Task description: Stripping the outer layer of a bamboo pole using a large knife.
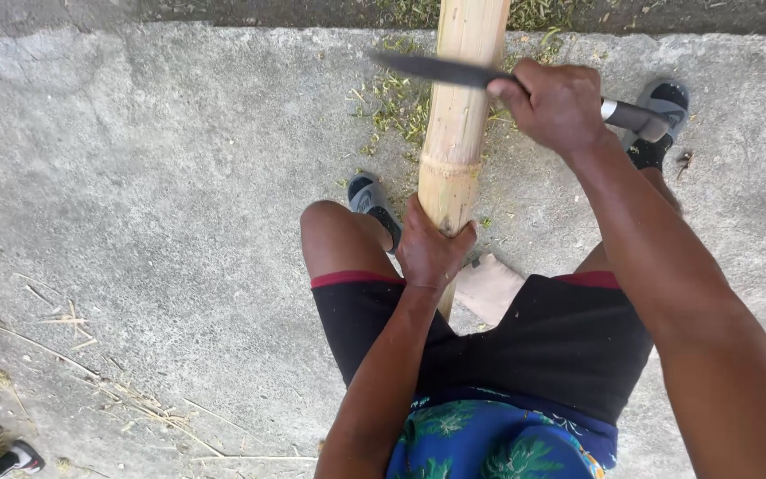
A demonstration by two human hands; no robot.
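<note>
A thick pale bamboo pole (458, 106) runs from between my knees up past the top edge. My left hand (431, 250) grips it just below a node, close to my lap. My right hand (557, 104) is closed around the handle of a long dark knife (436, 69), whose blade lies across the pole higher up, pointing left. The metal end of the handle sticks out to the right of my fist. Whether the blade touches the bamboo I cannot tell.
I sit over a rough concrete floor (161, 195), feet in sandals (370, 197) either side of the pole. Green shavings (392, 102) lie by the pole. Dry straw-like strips (90, 372) litter the lower left, where another tool's handle (11, 459) pokes in.
</note>
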